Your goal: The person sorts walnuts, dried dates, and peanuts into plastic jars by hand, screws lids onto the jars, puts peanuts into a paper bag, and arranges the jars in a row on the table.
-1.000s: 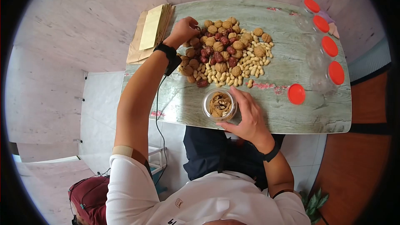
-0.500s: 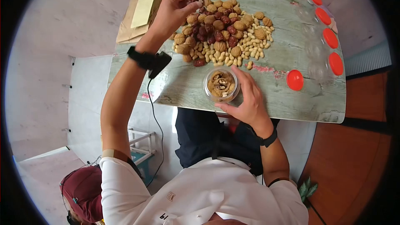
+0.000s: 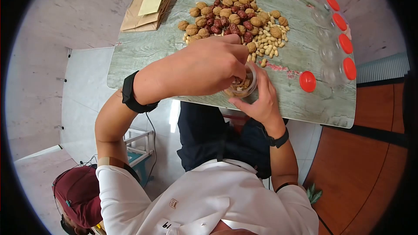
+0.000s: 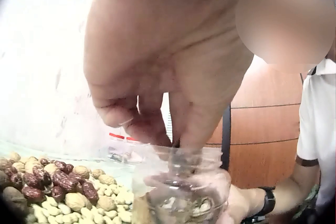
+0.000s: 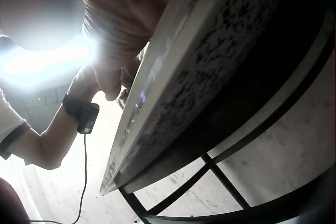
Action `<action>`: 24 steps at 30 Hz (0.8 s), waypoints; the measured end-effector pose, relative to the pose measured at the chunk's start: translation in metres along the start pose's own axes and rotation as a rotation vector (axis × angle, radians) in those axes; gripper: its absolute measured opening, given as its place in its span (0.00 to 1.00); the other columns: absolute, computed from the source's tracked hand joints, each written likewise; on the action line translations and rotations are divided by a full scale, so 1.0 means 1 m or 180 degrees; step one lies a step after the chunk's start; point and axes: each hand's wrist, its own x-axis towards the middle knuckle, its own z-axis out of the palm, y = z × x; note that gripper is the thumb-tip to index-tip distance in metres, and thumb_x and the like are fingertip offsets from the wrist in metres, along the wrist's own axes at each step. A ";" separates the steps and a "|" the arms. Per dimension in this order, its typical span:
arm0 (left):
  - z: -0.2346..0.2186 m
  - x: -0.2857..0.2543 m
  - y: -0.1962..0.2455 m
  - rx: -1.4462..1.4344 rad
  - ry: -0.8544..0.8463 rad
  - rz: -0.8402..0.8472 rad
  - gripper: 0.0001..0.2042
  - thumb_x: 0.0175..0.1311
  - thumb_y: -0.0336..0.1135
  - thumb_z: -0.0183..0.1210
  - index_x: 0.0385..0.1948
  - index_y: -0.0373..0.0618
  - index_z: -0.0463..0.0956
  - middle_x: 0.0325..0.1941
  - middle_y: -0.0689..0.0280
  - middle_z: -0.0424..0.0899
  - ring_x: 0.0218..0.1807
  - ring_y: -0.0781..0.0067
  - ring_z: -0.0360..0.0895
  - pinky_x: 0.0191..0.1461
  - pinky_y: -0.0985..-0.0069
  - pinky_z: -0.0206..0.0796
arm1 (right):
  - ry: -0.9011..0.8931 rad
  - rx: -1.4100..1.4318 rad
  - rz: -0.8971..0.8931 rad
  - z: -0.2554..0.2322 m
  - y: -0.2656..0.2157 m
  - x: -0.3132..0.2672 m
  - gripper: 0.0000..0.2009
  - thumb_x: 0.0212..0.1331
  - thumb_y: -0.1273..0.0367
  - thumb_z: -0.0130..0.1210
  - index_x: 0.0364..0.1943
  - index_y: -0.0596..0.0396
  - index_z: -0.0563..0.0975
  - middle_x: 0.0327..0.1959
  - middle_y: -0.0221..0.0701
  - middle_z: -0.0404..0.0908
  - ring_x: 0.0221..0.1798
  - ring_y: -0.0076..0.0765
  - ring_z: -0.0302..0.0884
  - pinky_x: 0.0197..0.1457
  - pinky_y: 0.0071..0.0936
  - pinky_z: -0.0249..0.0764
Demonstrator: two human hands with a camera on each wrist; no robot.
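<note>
A clear plastic jar (image 3: pixel 251 88) holding cracked walnut pieces (image 4: pixel 178 205) stands near the front edge of the table. My right hand (image 3: pixel 264 104) grips its side, thumb toward me and fingers around the far side. Over the jar's mouth, my left hand (image 3: pixel 204 67) points down with fingertips pinched together at the rim. Between those fingertips a small dark bit shows in the left wrist view, seemingly a walnut piece, mostly hidden by the fingers. Behind the hands lies a pile of whole walnuts (image 3: pixel 191 29), red dates (image 3: pixel 234 28) and peanuts (image 3: pixel 266 43).
Several clear jars with red lids (image 3: pixel 345 43) line the right side of the table (image 3: pixel 305 109). A loose red lid (image 3: pixel 307 82) lies right of my right hand. Brown paper bags (image 3: pixel 141 19) are stacked at the far left. A cable (image 3: pixel 152 148) hangs from my left wrist.
My left hand has come from the pile's far left back toward me, to above the jar. My right hand stays on the jar, which now tilts slightly. The head view has shifted.
</note>
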 end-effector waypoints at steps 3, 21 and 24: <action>-0.003 0.003 0.007 0.0037 -0.0105 0.0017 0.13 0.50 0.17 0.64 0.37 0.40 0.87 0.44 0.61 0.82 0.52 0.55 0.78 0.54 0.62 0.73 | 0.0002 0.0018 0.0001 0.000 0.000 0.000 0.50 0.44 0.60 0.80 0.73 0.63 0.64 0.65 0.51 0.74 0.66 0.60 0.75 0.69 0.48 0.73; 0.039 -0.057 -0.194 -0.0468 0.1813 -0.2094 0.17 0.71 0.30 0.63 0.60 0.42 0.80 0.60 0.59 0.84 0.60 0.65 0.82 0.60 0.69 0.76 | 0.0048 0.0011 -0.0110 0.001 0.003 0.001 0.50 0.45 0.58 0.80 0.72 0.62 0.64 0.63 0.50 0.76 0.64 0.59 0.76 0.67 0.48 0.74; 0.039 -0.038 -0.202 -0.0213 0.1444 -0.2339 0.20 0.69 0.28 0.62 0.62 0.42 0.78 0.63 0.57 0.81 0.62 0.61 0.80 0.61 0.68 0.76 | 0.0040 0.0006 -0.0084 0.000 0.002 0.000 0.50 0.45 0.58 0.80 0.72 0.62 0.64 0.63 0.50 0.76 0.64 0.58 0.76 0.67 0.48 0.74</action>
